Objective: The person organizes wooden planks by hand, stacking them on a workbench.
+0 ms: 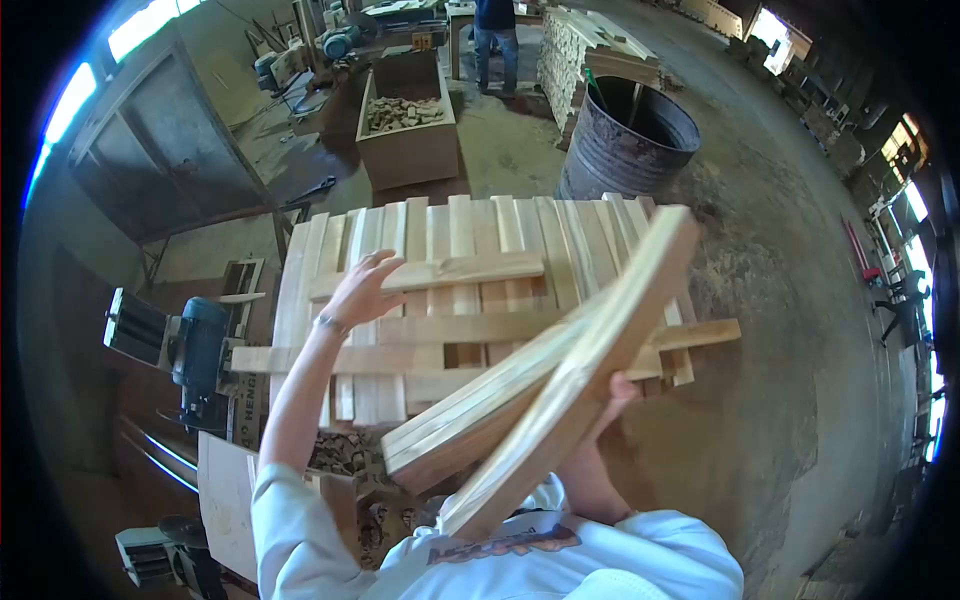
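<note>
A long, thick wooden board (585, 365) slants from my chest up toward the far right. My right hand (610, 402) grips it from its right side, with the fingers partly hidden behind the wood. More thick boards (470, 415) lie slantwise just left of it, overlapped by it in this view. My left hand (362, 292) is open, fingers apart and slightly curved, at the left part of a shorter board (475, 268). That board lies crosswise on a wide layer of wooden slats (430, 225) set side by side.
Beyond the slats stand a box of wood offcuts (410, 150) and a dark metal drum (630, 145). A stack of lumber (595, 55) and a person (495, 40) are farther back. A blue motor (200, 340) sits at the left.
</note>
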A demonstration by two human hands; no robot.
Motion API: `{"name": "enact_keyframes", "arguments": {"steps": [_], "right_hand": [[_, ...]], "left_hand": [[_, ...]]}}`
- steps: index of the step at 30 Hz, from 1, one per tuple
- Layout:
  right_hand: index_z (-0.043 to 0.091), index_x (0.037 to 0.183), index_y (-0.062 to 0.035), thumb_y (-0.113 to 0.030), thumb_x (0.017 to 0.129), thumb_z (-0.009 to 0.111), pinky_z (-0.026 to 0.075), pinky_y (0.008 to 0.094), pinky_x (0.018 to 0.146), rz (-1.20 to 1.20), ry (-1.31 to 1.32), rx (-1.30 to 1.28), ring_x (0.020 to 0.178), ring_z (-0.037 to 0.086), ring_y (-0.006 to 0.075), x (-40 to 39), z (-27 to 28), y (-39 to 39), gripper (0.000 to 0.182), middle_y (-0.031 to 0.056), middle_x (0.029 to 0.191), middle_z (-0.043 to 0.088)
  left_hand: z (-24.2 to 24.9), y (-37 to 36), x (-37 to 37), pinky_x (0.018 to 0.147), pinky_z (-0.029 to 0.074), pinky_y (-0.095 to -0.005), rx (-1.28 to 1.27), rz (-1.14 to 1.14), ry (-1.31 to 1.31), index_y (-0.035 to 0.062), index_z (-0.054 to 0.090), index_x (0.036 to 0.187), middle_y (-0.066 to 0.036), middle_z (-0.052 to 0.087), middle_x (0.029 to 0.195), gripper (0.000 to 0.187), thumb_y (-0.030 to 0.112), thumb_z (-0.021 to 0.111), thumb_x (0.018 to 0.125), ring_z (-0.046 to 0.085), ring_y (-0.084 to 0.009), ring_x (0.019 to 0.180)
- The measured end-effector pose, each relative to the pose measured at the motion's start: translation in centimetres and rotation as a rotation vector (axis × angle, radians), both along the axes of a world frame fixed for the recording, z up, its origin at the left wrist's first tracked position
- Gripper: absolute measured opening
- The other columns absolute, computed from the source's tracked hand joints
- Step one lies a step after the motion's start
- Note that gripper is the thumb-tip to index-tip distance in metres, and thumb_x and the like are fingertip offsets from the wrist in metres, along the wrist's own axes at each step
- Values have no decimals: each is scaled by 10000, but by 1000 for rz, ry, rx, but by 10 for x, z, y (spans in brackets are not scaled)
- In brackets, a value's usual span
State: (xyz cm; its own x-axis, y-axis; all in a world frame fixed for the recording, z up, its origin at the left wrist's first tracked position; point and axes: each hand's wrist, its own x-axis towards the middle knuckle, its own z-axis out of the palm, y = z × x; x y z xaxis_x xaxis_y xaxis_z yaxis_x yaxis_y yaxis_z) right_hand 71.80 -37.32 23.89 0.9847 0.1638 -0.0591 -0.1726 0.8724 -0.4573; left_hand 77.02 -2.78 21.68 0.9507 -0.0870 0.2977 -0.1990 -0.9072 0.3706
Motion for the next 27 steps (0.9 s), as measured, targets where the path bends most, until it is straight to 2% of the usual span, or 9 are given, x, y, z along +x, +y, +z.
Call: {"name": "enact_keyframes", "arguments": {"steps": [3, 5, 7, 13, 17, 18, 21, 24, 27], "right_hand": [[383, 1407, -62, -698, 830, 409, 415, 427, 1010, -330, 129, -356, 1181, 486, 276, 59, 4, -52, 860, 120, 1282, 489], [371, 1419, -76, -707, 835, 397, 402, 424, 1014, -329, 113, -396, 1204, 461, 275, 89, 21, -69, 861, 114, 1309, 461], [371, 1426, -94, -704, 837, 394, 398, 424, 1003, -403, 172, -503, 1220, 440, 265, 104, 16, -88, 849, 104, 1317, 445], [424, 1366, -81, -682, 787, 510, 394, 447, 972, -373, 412, -358, 1179, 457, 285, 126, 2, -101, 839, 108, 1265, 459], [425, 1367, -81, -707, 810, 511, 413, 427, 970, -370, 421, -333, 1161, 493, 270, 129, 0, -81, 842, 98, 1243, 502], [426, 1360, -81, -693, 834, 511, 408, 430, 990, -281, 375, -272, 1182, 488, 264, 129, -1, -78, 812, 92, 1266, 500], [430, 1359, -89, -673, 881, 495, 413, 418, 1011, -215, 242, -192, 1181, 508, 253, 141, -11, -71, 757, 84, 1269, 524], [431, 1369, -103, -664, 907, 484, 424, 407, 1014, -249, 221, -151, 1168, 530, 245, 155, -17, -69, 728, 81, 1253, 548], [408, 1387, -84, -607, 928, 508, 390, 409, 1053, -228, 308, -118, 1238, 484, 237, 152, -3, -72, 702, 82, 1333, 508]], "left_hand": [[-29, -9, 71, 1008, 439, -399, 177, -22, -8, 27, 635, 1176, -136, 600, 1230, 497, 135, 794, 718, 537, -324, 1186], [-29, 1, 77, 1009, 434, -404, -15, -69, 394, 29, 629, 1186, -126, 593, 1227, 550, 101, 810, 671, 539, -316, 1178], [-28, 8, 60, 996, 439, -399, -96, -71, 378, 36, 638, 1171, -124, 602, 1185, 556, 72, 810, 644, 541, -311, 1159], [19, -41, 57, 1007, 454, -382, 56, 66, 484, 62, 602, 1230, -142, 568, 1269, 583, 177, 815, 699, 536, -327, 1192], [88, -203, 81, 905, 510, -378, -379, -612, 379, 60, 558, 1308, -186, 625, 1194, 585, 266, 760, 799, 633, -331, 1036], [132, -247, 74, 879, 517, -414, -206, -495, 483, 22, 490, 1354, -228, 628, 1120, 660, 306, 724, 806, 627, -356, 1020], [105, -286, 85, 826, 529, -449, 261, -433, 63, -16, 435, 1371, -254, 629, 1050, 714, 315, 701, 797, 629, -400, 992], [122, -267, 107, 751, 538, -445, -114, -403, 467, -34, 477, 1309, -250, 657, 935, 690, 290, 731, 756, 659, -417, 862], [105, -244, 127, 749, 541, -431, -264, -496, 406, -46, 506, 1275, -251, 671, 925, 649, 282, 729, 762, 667, -396, 851]]}}
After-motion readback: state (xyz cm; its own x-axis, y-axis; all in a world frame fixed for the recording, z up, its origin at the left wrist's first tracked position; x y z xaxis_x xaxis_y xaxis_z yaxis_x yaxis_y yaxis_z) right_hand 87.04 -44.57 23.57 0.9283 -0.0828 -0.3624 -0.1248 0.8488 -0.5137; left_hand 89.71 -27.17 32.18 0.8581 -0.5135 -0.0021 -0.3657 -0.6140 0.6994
